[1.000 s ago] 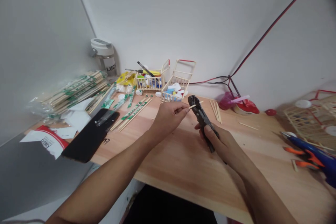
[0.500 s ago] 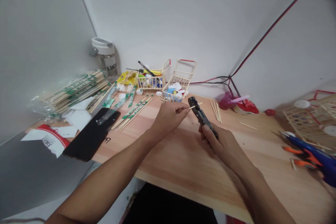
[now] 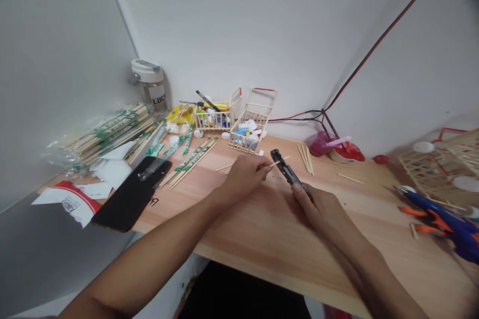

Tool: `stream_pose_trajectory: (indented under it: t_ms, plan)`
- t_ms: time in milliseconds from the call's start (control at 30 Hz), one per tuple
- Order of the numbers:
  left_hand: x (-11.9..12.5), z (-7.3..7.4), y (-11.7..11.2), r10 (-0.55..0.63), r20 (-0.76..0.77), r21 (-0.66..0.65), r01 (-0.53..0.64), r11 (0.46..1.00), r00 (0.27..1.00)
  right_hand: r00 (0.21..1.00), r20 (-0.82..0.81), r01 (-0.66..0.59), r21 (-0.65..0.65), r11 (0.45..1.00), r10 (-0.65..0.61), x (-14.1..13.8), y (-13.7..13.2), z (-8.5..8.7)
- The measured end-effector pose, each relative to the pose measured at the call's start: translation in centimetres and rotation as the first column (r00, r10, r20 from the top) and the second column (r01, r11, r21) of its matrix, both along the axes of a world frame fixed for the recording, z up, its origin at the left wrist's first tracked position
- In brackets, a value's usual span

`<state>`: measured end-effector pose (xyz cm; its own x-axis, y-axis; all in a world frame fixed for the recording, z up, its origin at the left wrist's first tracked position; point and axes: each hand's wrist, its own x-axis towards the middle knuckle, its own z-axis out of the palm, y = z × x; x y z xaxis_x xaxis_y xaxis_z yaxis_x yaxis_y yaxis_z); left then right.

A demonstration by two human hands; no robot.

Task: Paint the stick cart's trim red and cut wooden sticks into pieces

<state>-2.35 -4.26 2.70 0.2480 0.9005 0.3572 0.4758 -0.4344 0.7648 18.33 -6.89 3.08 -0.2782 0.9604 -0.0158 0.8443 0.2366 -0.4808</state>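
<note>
My left hand (image 3: 249, 174) is closed in a pinch on a thin wooden stick (image 3: 279, 161). The stick's far end crosses the jaws of dark pliers (image 3: 286, 168). Around the handles of those pliers my right hand (image 3: 310, 202) is wrapped; whether the jaws press on the stick I cannot tell. Just beyond my left hand stands a small cart made of sticks (image 3: 245, 142), filled with white and blue bits. A few short cut sticks (image 3: 306, 158) lie to the right of the pliers' head.
On the left are a black phone (image 3: 129, 194), bagged chopsticks (image 3: 112, 129), loose chopsticks (image 3: 192, 167) and a bottle (image 3: 151, 84). Another stick cart (image 3: 213, 118) holds pens. A blue glue gun (image 3: 437, 214), orange-handled scissors (image 3: 430, 229), a red-filled cup (image 3: 348, 153) and larger stick work (image 3: 430, 167) sit right.
Both hands, with the stick and the pliers, are slightly lower in view. My left fingers have shifted a little along with the stick. The camera has turned slightly.
</note>
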Motion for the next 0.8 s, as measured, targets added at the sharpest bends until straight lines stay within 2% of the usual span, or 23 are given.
stream_pose_trajectory:
  t_ms: [533,800]
  plan:
    - [0.2,-0.5,-0.3,0.033,-0.051,-0.032,-0.034,0.999,0.998,0.995,0.099,0.006,0.005,1.000,-0.006,0.1,0.6,-0.6]
    - [-0.2,-1.2,0.0,-0.001,-0.076,-0.076,-0.005,0.997,0.997,0.992,0.119,-0.032,0.002,0.999,0.031,0.1,0.9,-0.7]
